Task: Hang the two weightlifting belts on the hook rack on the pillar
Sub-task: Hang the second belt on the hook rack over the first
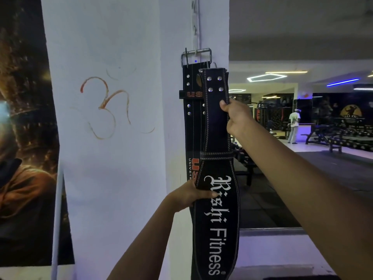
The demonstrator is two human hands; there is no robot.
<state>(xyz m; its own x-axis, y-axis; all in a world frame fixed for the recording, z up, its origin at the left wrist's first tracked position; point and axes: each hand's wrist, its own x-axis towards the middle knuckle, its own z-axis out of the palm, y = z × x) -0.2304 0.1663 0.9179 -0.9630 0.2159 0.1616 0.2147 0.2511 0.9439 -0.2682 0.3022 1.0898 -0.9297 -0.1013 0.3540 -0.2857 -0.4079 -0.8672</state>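
Right hand (234, 116) pinches the Rishi Fitness belt (217, 199) just under its rivets, left hand (191, 196) clamps its wide lettered part, bottom cut off by the frame. Behind it the USI belt (192, 118) hangs by its steel buckle (196, 55) on the white pillar (113, 158); the hook itself is hidden.

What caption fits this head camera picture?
Both hands, left and right, lift the Rishi Fitness belt beside the hung belt on the pillar.
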